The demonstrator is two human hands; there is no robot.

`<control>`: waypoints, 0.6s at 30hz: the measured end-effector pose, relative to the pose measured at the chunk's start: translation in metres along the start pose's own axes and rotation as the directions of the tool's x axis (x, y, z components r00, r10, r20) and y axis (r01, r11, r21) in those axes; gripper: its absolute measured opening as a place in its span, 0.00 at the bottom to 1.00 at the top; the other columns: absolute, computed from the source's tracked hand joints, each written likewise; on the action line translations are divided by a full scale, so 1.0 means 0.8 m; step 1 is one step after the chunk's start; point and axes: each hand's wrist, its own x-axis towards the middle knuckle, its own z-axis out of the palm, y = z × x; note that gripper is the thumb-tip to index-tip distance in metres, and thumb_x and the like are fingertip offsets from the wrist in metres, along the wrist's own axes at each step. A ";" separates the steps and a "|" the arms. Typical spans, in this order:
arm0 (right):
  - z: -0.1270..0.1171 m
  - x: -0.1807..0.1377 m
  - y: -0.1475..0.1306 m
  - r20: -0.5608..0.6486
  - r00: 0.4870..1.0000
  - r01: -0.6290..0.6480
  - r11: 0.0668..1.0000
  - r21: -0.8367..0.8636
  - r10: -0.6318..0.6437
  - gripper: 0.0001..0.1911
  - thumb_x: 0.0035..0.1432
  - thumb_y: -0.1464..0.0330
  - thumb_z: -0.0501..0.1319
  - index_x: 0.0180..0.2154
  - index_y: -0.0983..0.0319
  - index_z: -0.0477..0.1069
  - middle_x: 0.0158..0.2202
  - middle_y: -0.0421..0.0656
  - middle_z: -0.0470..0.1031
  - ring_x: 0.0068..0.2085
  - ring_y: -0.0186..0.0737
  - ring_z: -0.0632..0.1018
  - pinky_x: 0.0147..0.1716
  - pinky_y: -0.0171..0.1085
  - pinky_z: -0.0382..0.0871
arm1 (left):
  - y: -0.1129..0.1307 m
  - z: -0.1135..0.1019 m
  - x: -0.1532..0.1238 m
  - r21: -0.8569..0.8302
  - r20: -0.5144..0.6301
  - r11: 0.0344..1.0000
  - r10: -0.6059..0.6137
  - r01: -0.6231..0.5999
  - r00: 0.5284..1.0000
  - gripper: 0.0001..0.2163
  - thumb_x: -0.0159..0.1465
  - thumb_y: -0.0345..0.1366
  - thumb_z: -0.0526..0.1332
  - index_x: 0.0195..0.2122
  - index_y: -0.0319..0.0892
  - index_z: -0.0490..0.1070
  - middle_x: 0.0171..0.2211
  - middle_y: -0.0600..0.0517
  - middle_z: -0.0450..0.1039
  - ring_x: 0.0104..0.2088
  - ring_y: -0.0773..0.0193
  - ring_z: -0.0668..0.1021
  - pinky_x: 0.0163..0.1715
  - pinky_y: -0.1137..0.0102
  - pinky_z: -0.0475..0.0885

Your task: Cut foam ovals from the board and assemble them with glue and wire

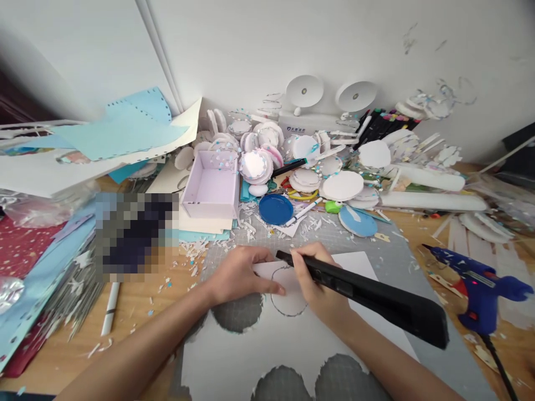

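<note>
A white foam-like sheet (pixel 251 356) lies on the grey cutting mat, with several round holes cut along its edges. On it a circle (pixel 288 292) is drawn in dark line. My left hand (pixel 244 273) rests on the sheet left of that circle, thumb and fingers apart, the thumb tip touching its left edge. My right hand (pixel 315 278) grips a black utility knife (pixel 371 289) like a pen, tilted over the circle's upper right. The knife's front end is near the circle's top; I cannot make out its blade.
Behind the mat (pixel 397 267) stand a lilac open box (pixel 211 184), a blue round lid (pixel 276 209) and heaps of white discs (pixel 343 185). A blue glue gun (pixel 478 284) with a cord lies right. Coloured sheets (pixel 125 133) and thin wires (pixel 71 301) fill the left. White scraps litter the table.
</note>
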 end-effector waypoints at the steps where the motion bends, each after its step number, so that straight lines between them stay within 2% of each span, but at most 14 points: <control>1: 0.001 0.000 0.000 0.012 1.000 0.000 1.000 0.002 0.000 0.03 0.63 0.68 0.56 0.35 0.58 0.66 0.27 0.37 0.71 0.27 0.33 0.74 0.27 0.31 0.67 | 0.000 0.000 0.000 0.006 -0.002 1.000 0.001 -0.001 1.000 0.16 0.48 0.47 0.71 0.29 0.41 0.72 0.26 0.59 0.69 0.28 0.68 0.70 0.28 0.75 0.60; 10: -0.004 0.000 -0.003 0.078 0.996 -0.051 0.998 -0.024 0.052 0.06 0.63 0.67 0.56 0.32 0.58 0.63 0.24 0.36 0.66 0.25 0.33 0.70 0.25 0.31 0.63 | -0.001 0.000 0.001 0.026 0.004 1.000 0.011 -0.011 1.000 0.16 0.49 0.47 0.71 0.29 0.41 0.72 0.25 0.58 0.70 0.28 0.68 0.69 0.27 0.75 0.59; 18: -0.009 -0.001 0.003 0.061 0.998 -0.025 0.999 -0.042 0.027 0.09 0.63 0.66 0.55 0.29 0.59 0.62 0.22 0.36 0.64 0.24 0.34 0.69 0.24 0.32 0.62 | 0.001 -0.001 0.001 -0.017 -0.003 1.000 -0.001 0.001 1.000 0.16 0.48 0.47 0.71 0.29 0.41 0.73 0.26 0.58 0.70 0.28 0.67 0.69 0.28 0.74 0.59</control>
